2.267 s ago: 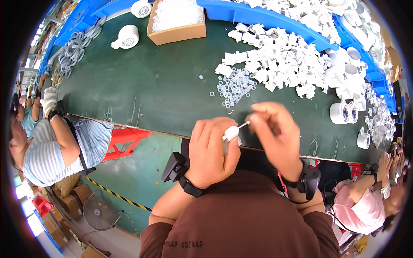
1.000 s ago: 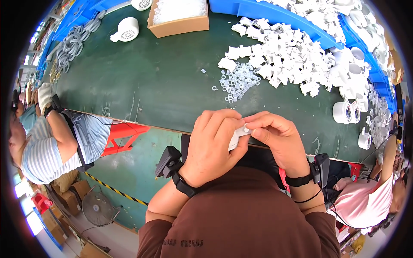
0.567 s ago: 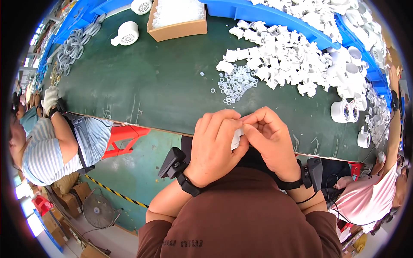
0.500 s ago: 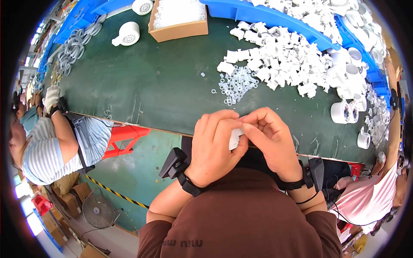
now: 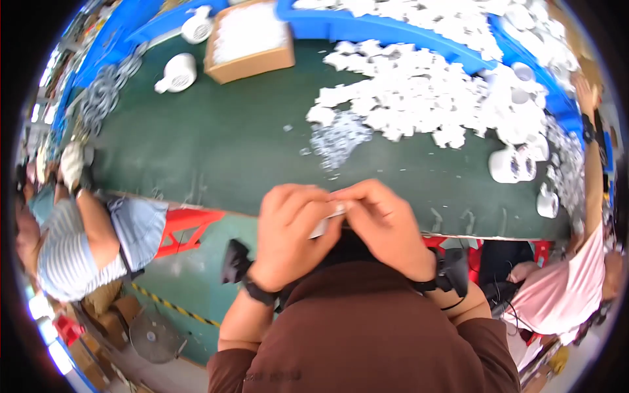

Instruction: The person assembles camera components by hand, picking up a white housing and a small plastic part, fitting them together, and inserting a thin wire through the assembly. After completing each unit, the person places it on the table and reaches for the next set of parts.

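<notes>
A long dark green desk (image 5: 216,144) with a blue far edge (image 5: 367,26) stands on red legs (image 5: 187,226) over a green floor (image 5: 196,281).

The small white plastic fitting (image 5: 325,224) pinched between both hands looks smooth and matt. The dark green surface (image 5: 229,150) is matt, scuffed near its edge. The heap of white plastic parts (image 5: 419,98) has a dull sheen. The brown cardboard box (image 5: 249,46) looks rough and papery.
</notes>
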`<state>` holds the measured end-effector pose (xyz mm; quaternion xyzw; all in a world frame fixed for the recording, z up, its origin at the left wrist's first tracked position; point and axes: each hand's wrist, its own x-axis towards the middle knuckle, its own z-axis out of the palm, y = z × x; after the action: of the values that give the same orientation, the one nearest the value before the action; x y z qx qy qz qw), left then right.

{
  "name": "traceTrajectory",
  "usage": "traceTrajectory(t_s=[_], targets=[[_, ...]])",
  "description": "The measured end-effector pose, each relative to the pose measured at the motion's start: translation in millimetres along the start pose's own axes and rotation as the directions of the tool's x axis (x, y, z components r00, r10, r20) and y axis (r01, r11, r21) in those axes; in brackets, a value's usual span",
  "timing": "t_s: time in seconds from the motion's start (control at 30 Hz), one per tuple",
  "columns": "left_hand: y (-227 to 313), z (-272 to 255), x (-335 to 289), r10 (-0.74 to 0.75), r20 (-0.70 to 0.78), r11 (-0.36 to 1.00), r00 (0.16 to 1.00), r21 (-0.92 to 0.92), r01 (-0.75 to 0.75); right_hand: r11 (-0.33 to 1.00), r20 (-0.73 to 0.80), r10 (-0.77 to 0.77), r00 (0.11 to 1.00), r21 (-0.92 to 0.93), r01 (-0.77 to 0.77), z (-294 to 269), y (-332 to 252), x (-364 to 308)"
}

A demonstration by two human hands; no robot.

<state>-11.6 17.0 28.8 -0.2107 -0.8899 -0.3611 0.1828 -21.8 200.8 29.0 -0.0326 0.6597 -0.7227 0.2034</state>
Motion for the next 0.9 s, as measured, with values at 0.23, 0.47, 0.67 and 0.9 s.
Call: traceTrajectory(t_s=[0.23,0.47,0.67,0.9], targets=[[-51,-55,-4,-0.128,-0.353,0.777,0.927,0.544,0.315,0.403,-0.151,-0.706,0.692,-0.890,0.216,-78,-20,-6],[-22,-19,-1,-0.189,-0.287,0.878,0.939,0.379,0.292,0.103,-0.468,-0.690,0.553,-0.819,-0.564,-198,-20,-43],[8,-3,0,-0.268,0.024,0.963,0.963,-0.009,0.268,0.374,-0.369,-0.575,0.730,-0.912,-0.166,-147,-7,-56],[38,21,8,-0.231,0.255,0.789,0.939,-0.516,0.334,0.523,0.080,-0.560,0.825,-0.737,0.427,-52,-2,-33]])
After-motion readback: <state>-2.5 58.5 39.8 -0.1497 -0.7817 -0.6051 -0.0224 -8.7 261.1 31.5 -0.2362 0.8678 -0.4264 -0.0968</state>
